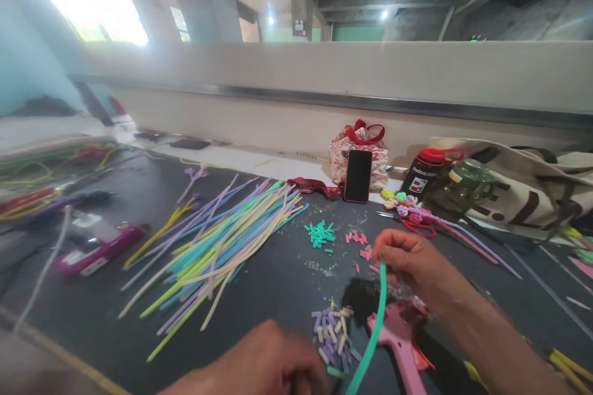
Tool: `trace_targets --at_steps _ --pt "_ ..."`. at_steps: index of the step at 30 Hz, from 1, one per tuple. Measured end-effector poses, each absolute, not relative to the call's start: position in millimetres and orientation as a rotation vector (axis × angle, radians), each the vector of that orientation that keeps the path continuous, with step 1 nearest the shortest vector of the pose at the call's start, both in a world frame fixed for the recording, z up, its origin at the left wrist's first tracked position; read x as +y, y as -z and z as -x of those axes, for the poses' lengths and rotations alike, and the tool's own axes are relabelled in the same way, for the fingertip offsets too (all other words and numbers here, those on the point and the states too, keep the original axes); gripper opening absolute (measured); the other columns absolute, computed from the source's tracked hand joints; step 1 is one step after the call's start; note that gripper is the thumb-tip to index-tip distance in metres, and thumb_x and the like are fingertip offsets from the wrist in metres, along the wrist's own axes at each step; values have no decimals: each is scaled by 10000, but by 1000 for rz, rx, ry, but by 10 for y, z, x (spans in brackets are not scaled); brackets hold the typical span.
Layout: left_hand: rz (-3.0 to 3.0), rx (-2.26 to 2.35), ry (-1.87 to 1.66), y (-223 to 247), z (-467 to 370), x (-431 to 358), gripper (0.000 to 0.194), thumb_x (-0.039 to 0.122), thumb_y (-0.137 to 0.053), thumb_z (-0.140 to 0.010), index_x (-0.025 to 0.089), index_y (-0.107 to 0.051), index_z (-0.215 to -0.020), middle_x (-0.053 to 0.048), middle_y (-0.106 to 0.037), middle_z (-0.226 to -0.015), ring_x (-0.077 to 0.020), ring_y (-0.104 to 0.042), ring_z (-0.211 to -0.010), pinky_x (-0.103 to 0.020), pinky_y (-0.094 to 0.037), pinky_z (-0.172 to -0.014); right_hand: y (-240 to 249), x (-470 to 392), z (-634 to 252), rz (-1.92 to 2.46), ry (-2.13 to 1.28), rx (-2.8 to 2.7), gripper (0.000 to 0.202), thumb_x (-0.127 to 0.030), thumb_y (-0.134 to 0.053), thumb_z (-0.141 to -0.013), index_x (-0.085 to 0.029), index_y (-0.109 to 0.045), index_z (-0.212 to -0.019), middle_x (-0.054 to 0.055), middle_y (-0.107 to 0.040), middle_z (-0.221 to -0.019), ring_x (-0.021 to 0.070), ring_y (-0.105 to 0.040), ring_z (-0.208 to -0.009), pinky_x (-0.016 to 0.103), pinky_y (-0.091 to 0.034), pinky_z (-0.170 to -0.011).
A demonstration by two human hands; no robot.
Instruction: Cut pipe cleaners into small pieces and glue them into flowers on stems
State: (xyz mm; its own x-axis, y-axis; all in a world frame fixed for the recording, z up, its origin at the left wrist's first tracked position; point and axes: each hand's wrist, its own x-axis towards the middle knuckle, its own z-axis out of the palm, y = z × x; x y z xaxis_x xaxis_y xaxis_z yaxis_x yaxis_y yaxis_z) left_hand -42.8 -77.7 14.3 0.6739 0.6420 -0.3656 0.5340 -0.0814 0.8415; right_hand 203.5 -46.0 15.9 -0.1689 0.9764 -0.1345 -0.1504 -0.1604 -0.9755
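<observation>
My right hand [407, 259] pinches the upper end of a green chenille stem [380, 315], which hangs down in a curve to the bottom edge. Under that hand lies a pink hot glue gun [399, 336], partly hidden by the stem. My left hand [269, 361] is low in the picture, blurred, with its fingertips out of clear sight. Beside it is a pile of short purple and cream stem pieces [330, 333]. Green cut pieces [319, 233] and pink cut pieces [365, 251] lie in small heaps near my right hand.
Long coloured chenille stems [217, 253] spread across the left-centre of the dark table. A purple glue gun [104, 250] lies further left. Behind stand a phone [358, 176], a floral bag [340, 154] and a dark bottle [421, 173]. Red-handled scissors [419, 228] lie at right.
</observation>
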Motion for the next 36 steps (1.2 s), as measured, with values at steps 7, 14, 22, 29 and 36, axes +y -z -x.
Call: trace_targets --at_steps 7,14,22,29,36 --pt "-1148 812 -401 -168 51 -380 240 336 -583 -662 136 -536 -786 5 -607 -634 -30 -408 -372 -151 -260 -353 -30 -598 -1680 1130 -1346 -1378 189 -307 -657 -701 -150 -582 -627 -61 -483 -473 57 -410 -432 165 -307 -422" --pt "-892 759 -512 8 -69 -351 228 306 -649 -630 139 -504 -686 11 -600 -542 -9 -361 -332 -142 -189 -332 44 -509 -1733 1107 -1541 -1144 284 -428 -574 -768 -156 -655 -786 -30 -538 -490 77 -467 -428 169 -335 -402" --pt "-872 764 -535 -40 -146 -353 248 336 -645 -629 142 -491 -647 41 -543 -472 -6 -325 -307 -156 -155 -331 112 -488 -1778 1011 -1671 -973 226 -342 -702 -676 -155 -676 -799 -24 -572 -513 58 -487 -419 132 -346 -378" --pt "-822 740 -515 21 -153 -339 291 378 -659 -605 142 -493 -642 27 -550 -492 -14 -363 -353 -161 -183 -366 197 -473 -1773 1053 -1631 -1042 180 -347 -684 -694 -177 -650 -744 -52 -526 -460 46 -421 -380 135 -295 -363" --pt "-916 845 -519 83 -124 -329 245 324 -657 -594 155 -490 -653 47 -535 -472 -22 -334 -327 -167 -201 -349 97 -474 -1809 1198 -1228 -1537 134 -294 -576 -766 -196 -667 -756 -31 -536 -571 90 -466 -501 195 -351 -467"
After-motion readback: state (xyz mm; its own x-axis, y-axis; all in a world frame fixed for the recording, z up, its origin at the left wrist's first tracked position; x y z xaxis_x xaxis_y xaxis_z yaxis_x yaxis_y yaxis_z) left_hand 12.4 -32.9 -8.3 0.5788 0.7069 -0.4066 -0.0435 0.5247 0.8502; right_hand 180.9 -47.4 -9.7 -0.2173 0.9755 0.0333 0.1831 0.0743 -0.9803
